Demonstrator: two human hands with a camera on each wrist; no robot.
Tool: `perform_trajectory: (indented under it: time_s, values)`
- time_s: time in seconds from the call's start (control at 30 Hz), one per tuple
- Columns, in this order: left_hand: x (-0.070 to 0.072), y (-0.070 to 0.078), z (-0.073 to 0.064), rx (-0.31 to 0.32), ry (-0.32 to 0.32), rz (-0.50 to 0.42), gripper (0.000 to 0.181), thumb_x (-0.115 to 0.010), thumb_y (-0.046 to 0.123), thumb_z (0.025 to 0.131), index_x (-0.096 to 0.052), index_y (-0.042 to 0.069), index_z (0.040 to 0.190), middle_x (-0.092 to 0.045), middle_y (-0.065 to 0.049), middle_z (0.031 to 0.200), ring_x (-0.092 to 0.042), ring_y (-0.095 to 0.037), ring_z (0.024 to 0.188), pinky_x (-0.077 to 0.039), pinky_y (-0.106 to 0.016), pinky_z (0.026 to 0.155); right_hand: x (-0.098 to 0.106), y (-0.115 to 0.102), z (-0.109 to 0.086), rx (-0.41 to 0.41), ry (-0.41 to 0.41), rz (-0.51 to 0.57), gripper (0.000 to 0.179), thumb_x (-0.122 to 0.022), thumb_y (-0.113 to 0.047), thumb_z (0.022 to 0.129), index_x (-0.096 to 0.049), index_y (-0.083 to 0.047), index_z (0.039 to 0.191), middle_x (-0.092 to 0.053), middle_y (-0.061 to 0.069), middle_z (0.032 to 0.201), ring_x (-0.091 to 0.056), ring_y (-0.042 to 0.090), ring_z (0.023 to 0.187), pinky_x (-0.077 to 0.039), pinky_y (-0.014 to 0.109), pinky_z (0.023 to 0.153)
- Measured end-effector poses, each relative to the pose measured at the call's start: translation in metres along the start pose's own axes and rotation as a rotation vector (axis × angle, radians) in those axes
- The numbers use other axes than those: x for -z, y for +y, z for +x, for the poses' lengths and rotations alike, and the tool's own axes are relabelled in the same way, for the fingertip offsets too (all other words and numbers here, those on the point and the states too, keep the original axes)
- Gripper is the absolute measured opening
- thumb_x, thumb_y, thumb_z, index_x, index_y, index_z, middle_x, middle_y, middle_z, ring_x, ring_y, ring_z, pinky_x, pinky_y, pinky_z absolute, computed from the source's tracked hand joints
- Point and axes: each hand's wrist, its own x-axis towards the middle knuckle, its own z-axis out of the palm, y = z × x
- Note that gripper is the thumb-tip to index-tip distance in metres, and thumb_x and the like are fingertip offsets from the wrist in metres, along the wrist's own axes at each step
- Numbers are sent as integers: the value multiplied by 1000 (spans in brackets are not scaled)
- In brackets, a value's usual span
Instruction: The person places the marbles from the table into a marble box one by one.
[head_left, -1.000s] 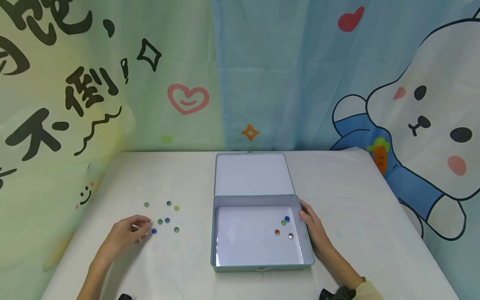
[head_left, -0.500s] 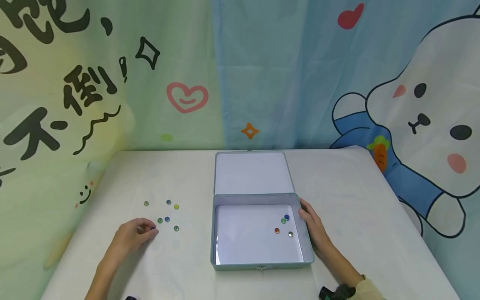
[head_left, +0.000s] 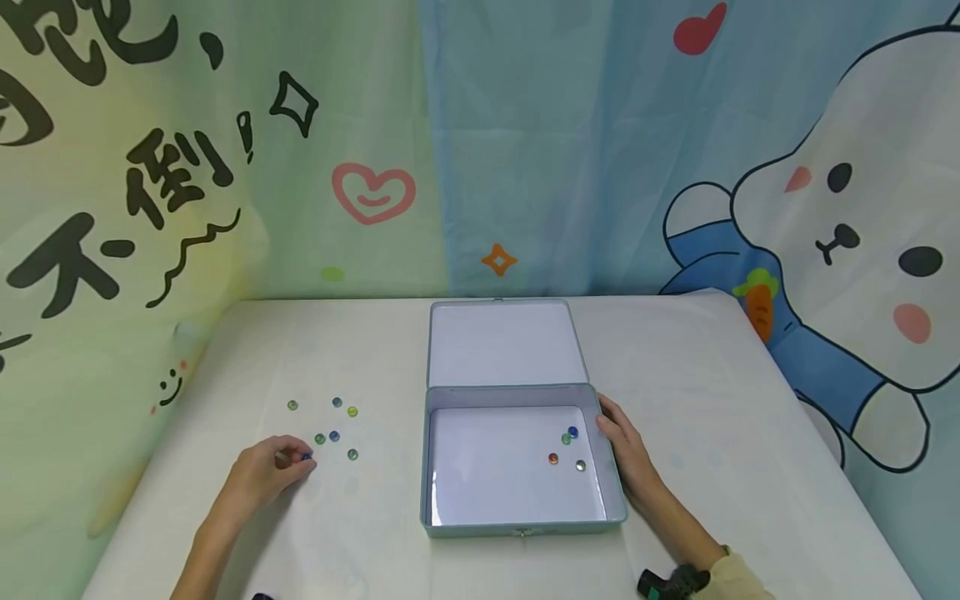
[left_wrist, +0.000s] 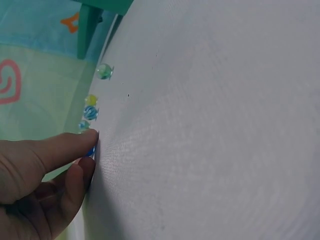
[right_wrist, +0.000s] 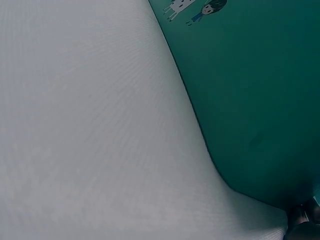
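Note:
My left hand [head_left: 258,475] is at the left of the table, its thumb and fingertips pinching a dark blue marble [head_left: 306,456]. In the left wrist view that blue marble [left_wrist: 90,151] shows between the thumb and a finger, low at the cloth. Beyond it are a green marble [head_left: 320,438], a blue marble [head_left: 334,436] and several others. An open-lidded tin box [head_left: 450,527] stands at the centre. My right hand [head_left: 633,467] grips its right wall near the back corner, over the rim. Inside lie several marbles, among them an orange one [head_left: 553,458].
The box's raised lid [head_left: 506,342] lies back toward the curtain [head_left: 525,150]. A white cloth covers the table [head_left: 712,400]. The right wrist view shows the box's green outer side [right_wrist: 250,110] with small printed figures. A dark wrist device [head_left: 671,582] sits on the right wrist.
My left hand has moved slightly right and its fingertips have closed on the dark blue marble. The right hand keeps its hold on the box. The head view has shifted a little.

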Motion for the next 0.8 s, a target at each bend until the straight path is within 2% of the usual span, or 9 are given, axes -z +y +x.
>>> perform_trajectory:
  time_s: [0.47, 0.6, 0.8]
  values:
    - [5, 1, -5, -30, 1, -5, 19, -78, 17, 81, -71, 10, 97, -66, 0, 85, -57, -11, 73, -42, -20, 61, 0, 0, 0, 0, 2, -3, 54, -36, -35, 104, -26, -15, 152, -27, 12, 158, -27, 24, 140, -30, 2, 94]
    - [6, 4, -6, -27, -24, -72, 21, -77, 17, 82, -70, 8, 100, -67, -2, 87, -59, -10, 71, -47, -20, 57, 0, 1, -1, 6, 0, -12, 53, -35, -35, 104, -25, -15, 152, -27, 13, 157, -29, 22, 137, -31, 3, 94]
    - [8, 9, -7, -96, -54, -198, 21, -77, 19, 82, -70, 8, 99, -69, -4, 87, -62, -8, 64, -52, -23, 55, 0, 1, -1, 18, -1, -11, 53, -35, -34, 104, -25, -14, 152, -29, 13, 156, -33, 14, 131, -32, 4, 94]
